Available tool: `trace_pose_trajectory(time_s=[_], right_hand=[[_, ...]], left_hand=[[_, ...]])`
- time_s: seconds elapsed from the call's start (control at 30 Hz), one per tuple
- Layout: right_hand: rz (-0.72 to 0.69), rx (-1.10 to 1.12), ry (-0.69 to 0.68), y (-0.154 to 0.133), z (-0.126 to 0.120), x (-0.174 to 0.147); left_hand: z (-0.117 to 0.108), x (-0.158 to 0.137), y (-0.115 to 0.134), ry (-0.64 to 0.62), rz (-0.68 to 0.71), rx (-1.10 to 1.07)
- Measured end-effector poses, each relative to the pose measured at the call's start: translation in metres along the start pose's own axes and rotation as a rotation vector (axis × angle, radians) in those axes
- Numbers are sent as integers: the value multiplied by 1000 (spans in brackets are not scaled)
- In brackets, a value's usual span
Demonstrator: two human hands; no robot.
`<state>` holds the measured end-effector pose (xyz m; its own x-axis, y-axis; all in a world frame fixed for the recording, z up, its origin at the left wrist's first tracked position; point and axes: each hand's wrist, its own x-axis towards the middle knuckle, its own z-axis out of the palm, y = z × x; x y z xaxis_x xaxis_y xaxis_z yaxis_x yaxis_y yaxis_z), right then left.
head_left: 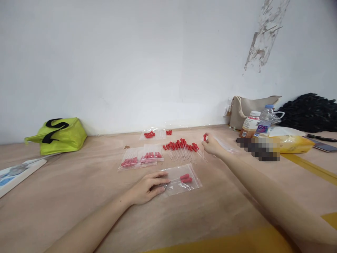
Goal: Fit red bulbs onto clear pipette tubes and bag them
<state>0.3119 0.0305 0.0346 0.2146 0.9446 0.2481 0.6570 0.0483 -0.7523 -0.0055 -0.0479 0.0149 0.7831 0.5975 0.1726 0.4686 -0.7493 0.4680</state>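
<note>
A clear zip bag [173, 189] with two red-bulbed droppers [186, 176] in it lies flat in front of me. My left hand [149, 187] rests on the bag's left end, fingers stretched out. Farther right, my right hand [211, 144] is closed in a pinch on a dropper, whose red bulb [204, 137] sticks up above the fingers. Just left of that hand, a loose pile of droppers [181, 146] lies with bulbs toward the wall. Filled zip bags [129, 160] of droppers lie left of the pile, partly overlapping.
Near the wall lie red bulbs in a clear bag [149, 134] and a few loose bulbs [169, 132]. A lime-green bag [63, 135] stands left. On the right are a drink bottle [250, 124], a tissue pack [295, 142], a phone [325, 146] and an empty-looking clear bag [226, 144].
</note>
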Motion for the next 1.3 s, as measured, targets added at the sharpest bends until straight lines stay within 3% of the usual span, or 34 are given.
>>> trace_pose_trajectory(time_s=[0.2,0.37,0.57,0.73,0.97,1.17,1.3], right_hand=[[-5,583,57,11,21,-49],[87,739,98,13,35,-62],[129,903,-26,3,40,-78],[94,825,-88,3,38,-85],[148,815,-116,5,34,-86],[-142,420,-227,10,33,-86],[-222,322,-342,11,37,-90]], left_hand=[[0,1,0,-2,-2,10],[0,0,0,-9,-11,7],[0,0,-1,0,-5,3],[0,0,1,8,-26,36],[0,-1,2,41,-27,49],[1,0,2,37,-26,68],[2,0,1,39,-13,75]])
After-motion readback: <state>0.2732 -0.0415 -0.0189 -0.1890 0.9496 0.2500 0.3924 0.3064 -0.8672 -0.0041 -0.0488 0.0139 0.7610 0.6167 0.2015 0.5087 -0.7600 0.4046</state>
